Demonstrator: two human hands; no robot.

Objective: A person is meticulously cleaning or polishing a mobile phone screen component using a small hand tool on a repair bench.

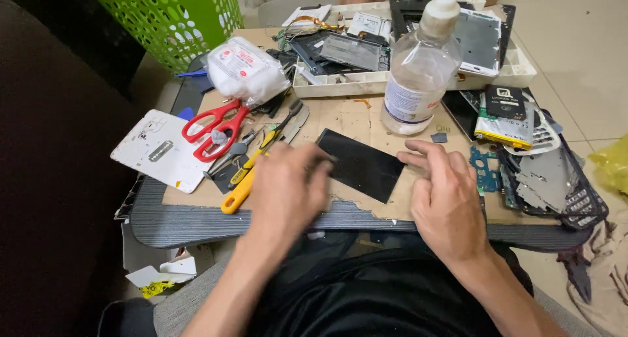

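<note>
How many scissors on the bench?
1 pair: red-handled scissors, lying on the cardboard sheet left of the left hand, handles partly over the white back cover, beside the yellow-handled tools. More could be buried under the clutter.

home phone-repair spot | lap table [196, 222] w/ scissors [216, 128], parts tray [366, 83], tiled floor [575, 43]
</note>
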